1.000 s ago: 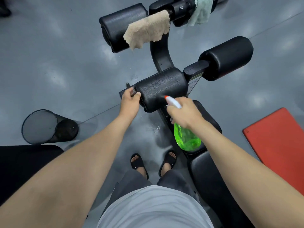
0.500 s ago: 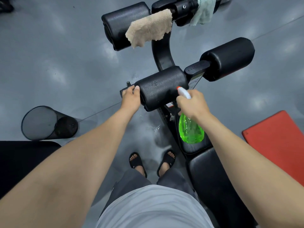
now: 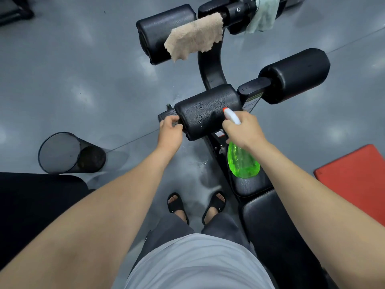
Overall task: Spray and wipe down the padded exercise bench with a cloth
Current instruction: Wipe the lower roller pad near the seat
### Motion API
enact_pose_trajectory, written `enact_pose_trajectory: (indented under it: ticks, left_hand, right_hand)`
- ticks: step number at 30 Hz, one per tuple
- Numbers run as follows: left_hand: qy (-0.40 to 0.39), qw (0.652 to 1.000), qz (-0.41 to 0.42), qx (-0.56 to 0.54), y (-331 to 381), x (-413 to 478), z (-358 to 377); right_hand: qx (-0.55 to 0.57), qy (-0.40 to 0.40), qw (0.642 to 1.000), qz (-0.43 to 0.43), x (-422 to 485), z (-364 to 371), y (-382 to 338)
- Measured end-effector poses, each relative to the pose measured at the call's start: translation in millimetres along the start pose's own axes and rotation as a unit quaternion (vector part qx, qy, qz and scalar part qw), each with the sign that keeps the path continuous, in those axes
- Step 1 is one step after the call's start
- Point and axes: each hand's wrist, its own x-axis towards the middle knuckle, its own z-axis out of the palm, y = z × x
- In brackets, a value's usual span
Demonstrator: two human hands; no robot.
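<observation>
A black exercise bench runs from lower right to top centre, its seat pad [image 3: 268, 217] at my right. My right hand [image 3: 242, 130] grips a green spray bottle [image 3: 242, 161], its white nozzle with an orange tip held against the near roller pad [image 3: 206, 107], which is beaded with droplets. My left hand [image 3: 169, 131] grips the black end piece at that pad's left end. A beige cloth [image 3: 193, 36] is draped over the far left roller pad [image 3: 160, 32]. A pale green cloth [image 3: 263, 15] hangs on the top bar.
A black mesh bin [image 3: 62, 153] stands on the grey floor to the left. A red mat [image 3: 358, 174] lies at the right. Another black pad [image 3: 31, 197] fills the lower left. The far right roller [image 3: 295, 74] sticks out beyond the bench. My sandalled feet stand beside the frame.
My right hand has stayed at the near roller pad's right part with the bottle, and droplets now cover the pad. My left hand keeps its hold at the pad's left end.
</observation>
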Motion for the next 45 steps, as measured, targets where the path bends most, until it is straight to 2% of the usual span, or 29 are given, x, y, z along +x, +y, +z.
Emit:
enact_pose_trajectory:
  ticks: [3, 5, 14, 20, 25, 29, 33, 37, 41, 45]
  left_hand:
    - [0.0, 1.0, -0.002, -0.003, 3, -4, 0]
    - [0.002, 1.0, -0.002, -0.001, 5, -6, -2]
    - [0.044, 0.997, 0.031, 0.047, 32, -21, 1]
    - [0.069, 0.972, 0.117, 0.191, 53, -29, 24]
    - [0.037, 0.952, 0.173, 0.251, 75, -34, 56]
    - [0.002, 0.928, 0.22, 0.299, 86, -35, 83]
    - [-0.012, 0.913, 0.249, 0.323, 94, -33, 107]
    - [0.006, 0.903, 0.255, 0.347, 101, -29, 119]
    - [0.038, 0.895, 0.233, 0.377, 101, -29, 123]
    - [0.034, 0.897, 0.206, 0.391, 97, -28, 122]
  right_hand:
    - [0.027, -0.072, 0.997, -0.029, -7, 16, -4]
    - [0.03, -0.084, 0.995, -0.035, -9, 23, -4]
    - [0.053, 0.061, 0.996, 0.038, 9, -11, 33]
    - [0.089, 0.051, 0.994, 0.042, 22, -27, 59]
    - [0.12, 0.053, 0.99, 0.059, 28, -31, 104]
    - [0.064, 0.067, 0.995, 0.03, 31, -33, 146]
    - [0.009, 0.08, 0.996, 0.042, 34, -33, 187]
    - [-0.019, 0.088, 0.994, 0.056, 46, -27, 217]
    - [0.005, 0.041, 0.996, 0.083, 59, -21, 237]
    - [0.024, 0.016, 0.995, 0.095, 67, -12, 243]
